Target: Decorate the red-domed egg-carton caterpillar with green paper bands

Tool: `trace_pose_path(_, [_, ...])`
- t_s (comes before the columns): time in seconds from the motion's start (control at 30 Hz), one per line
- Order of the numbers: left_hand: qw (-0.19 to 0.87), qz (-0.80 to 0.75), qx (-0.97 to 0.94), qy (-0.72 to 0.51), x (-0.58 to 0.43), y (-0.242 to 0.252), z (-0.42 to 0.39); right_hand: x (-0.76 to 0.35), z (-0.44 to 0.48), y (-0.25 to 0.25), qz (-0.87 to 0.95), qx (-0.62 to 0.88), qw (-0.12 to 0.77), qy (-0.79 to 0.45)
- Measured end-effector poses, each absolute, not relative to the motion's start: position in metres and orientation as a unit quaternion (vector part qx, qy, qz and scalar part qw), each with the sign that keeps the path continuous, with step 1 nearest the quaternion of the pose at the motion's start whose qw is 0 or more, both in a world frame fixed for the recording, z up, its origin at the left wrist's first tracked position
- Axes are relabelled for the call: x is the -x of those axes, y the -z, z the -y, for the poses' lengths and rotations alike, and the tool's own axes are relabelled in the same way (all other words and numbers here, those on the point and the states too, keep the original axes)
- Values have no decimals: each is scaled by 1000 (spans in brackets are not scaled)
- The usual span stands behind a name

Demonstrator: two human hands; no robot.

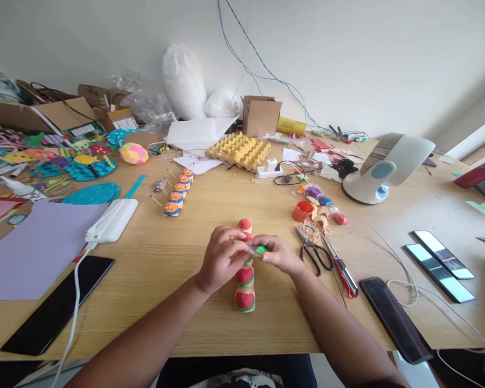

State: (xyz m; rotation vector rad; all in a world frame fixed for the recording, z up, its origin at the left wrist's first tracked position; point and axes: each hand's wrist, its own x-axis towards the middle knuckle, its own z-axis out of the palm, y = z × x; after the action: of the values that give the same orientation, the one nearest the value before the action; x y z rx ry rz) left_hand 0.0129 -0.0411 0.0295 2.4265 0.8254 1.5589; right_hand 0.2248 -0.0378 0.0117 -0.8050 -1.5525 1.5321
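Thumb and fingers of the right hand [278, 253] are clamped on a small green piece [261, 250] at the centre of the frame. Fingertips of the left hand [225, 256] come up to its near side, at a bit of clear film [251, 248]; whether they pinch it is too small to tell. Both hands are above a segmented strip [244, 277] that runs up the middle of the wooden table [186, 328], its bumps capped in red, with green bands below the red on the nearer ones. Fingers hide part of its upper half.

Left of centre stands an orange-and-blue strip [174, 202] with thin sticks poking out. Right of the hands, scissors [306, 240] lie open beside a red-handled cutter [346, 276], with shavings [313, 234] around the blades. Just above them are a red cup [303, 210] and small packets in purple [314, 192], blue [325, 201] and red [340, 218].

Upper centre holds a yellow egg tray [237, 152] and a cardboard box [259, 117]; a white fan [392, 167] stands at upper right. Lower right has a dark phone [394, 318]; at left, a white power bank [113, 220] overlaps a lilac sheet [36, 253].
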Motion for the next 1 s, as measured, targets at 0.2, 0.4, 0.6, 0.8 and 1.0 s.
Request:
trace_pose_path(0.2, [47,-269,-817,-508,-11,-28,40,-228,37,-18,648,312,368,-589])
trace_pose_path(0.4, [55,-272,-829,-485,-12,-30,39,-226,39,-16,638,326,401,-571])
trace_pose_path(0.6, [15,-280,-810,-516,-10,-32,41,-225,40,-21,674,329,395,-530])
trace_pose_path(0.8, [-17,-278,-811,-514,-7,-31,42,-226,40,-26,717,325,371,-492])
trace_pose_path(1.0, [63,-298,-811,-500,-7,-33,43,-223,40,-26,772,351,400,-346])
